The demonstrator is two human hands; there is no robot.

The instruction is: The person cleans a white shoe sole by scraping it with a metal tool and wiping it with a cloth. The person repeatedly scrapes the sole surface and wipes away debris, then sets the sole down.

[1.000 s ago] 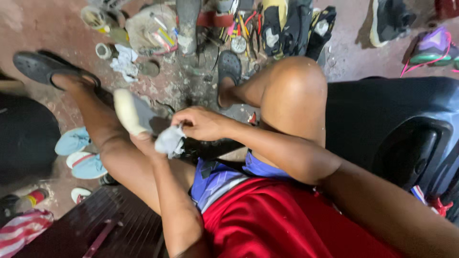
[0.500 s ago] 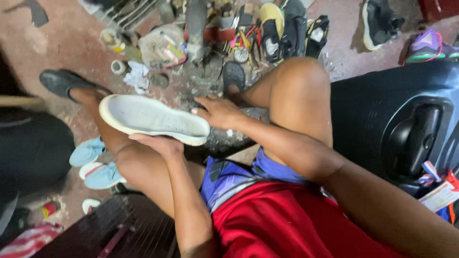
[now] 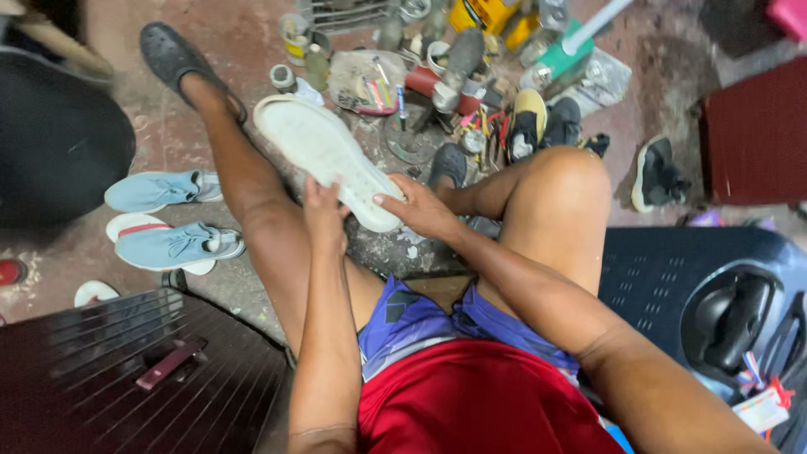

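- Head view: the long white rubber shoe sole [image 3: 324, 155] lies slanted between the knees, above the floor [image 3: 244, 42], tread side up.
- The left hand [image 3: 324, 217] pinches its near end from below, fingers curled about the edge.
- The right hand [image 3: 420, 210] clamps the same end from the side, thumb on top.
- Judgement: grip firmly near the heel, keep the sole level, and steer clear of the cluttered tins and tools [image 3: 395, 84] beyond.

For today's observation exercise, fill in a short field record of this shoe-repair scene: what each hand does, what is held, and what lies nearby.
Held item: white shoe sole, tread side up
Left hand: grips the sole's near end
Right hand: grips the sole's near edge
Beside left leg: pair of light blue sneakers
Ahead on floor: black shoes, glue tins, a cluttered tool tray
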